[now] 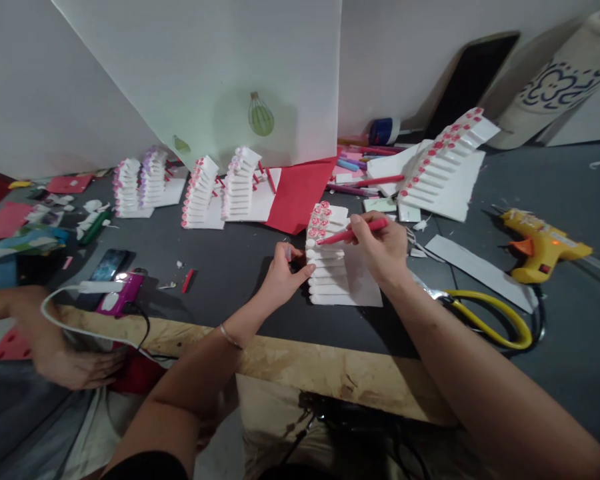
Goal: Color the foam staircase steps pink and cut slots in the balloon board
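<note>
My right hand [387, 250] is closed around a red marker pen [347, 233]. Its tip meets the rounded end of a step on a small white staircase model [330, 272]. Red swirls cover the upper step ends, while the lower ends are plain white. At the model's left edge, my left hand [283, 277] steadies it with thumb and fingers; part of the grip is hidden. Similar white models stand nearby: one with red-marked ends [197, 193], one with pale purple ends [240, 183], and a larger red-marked one [440, 160] at the right.
A yellow glue gun [543, 243] and yellow-handled scissors [495, 317] lie at right, beside a white strip [480, 272]. Red paper [300, 200] lies behind. At left are a magenta power adapter [123, 293], a phone [109, 265] and another person's hand [77, 363].
</note>
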The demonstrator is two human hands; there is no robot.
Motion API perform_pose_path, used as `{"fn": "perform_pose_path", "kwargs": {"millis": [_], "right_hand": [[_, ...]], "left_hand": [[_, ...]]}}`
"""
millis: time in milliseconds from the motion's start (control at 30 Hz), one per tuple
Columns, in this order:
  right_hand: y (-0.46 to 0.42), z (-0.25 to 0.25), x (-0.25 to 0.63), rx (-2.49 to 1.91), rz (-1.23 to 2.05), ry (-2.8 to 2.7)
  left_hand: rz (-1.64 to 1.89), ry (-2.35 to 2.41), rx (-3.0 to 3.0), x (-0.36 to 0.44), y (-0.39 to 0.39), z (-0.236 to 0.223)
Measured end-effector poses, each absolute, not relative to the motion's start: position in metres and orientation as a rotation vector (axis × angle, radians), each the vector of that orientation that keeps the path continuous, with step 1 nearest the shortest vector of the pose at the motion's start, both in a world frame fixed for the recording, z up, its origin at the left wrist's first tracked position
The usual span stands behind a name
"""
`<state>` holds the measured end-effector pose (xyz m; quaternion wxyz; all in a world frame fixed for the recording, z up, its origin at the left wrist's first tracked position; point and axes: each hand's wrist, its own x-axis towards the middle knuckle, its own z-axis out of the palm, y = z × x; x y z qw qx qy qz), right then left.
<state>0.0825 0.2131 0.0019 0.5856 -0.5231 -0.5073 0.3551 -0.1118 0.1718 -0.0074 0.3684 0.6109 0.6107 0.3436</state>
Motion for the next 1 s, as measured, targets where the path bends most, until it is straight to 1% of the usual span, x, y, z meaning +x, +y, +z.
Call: {"fn": "perform_pose_path", "kwargs": {"millis": [200, 367, 533, 733, 900, 1000], "right_hand": [[0.2136, 0.0023, 0.0845, -1.235, 0.772, -1.148], [0.2126, 0.0012, 0.0838, -1.207, 0.829, -1.221], [0.2147, 0.0004, 0.0859, -1.261, 0.754, -1.163], [0.2142, 0.0008, 0.0849, -1.221, 0.815, -1.217], [0.2154, 0.0024, 0.086, -1.239, 0.76, -1.127], [0.2145, 0.0027, 0.0853, -1.209, 0.785, -1.184]], "left_hand": [[0.888, 1.556, 1.572, -0.1119, 0.1716, -0.0079], [0.879, 1.563, 1.56, -0.1119, 0.1716, -0.0084], [0.891, 1.556, 1.565, -0.1127, 0.1721, -0.0101], [0.893, 1.563, 1.56, -0.1125, 0.1724, -0.0099], [0.89, 1.567, 1.571, -0.1125, 0.1724, -0.0091], [0.882, 1.563, 1.56, -0.1124, 0.1724, -0.0087]]}}
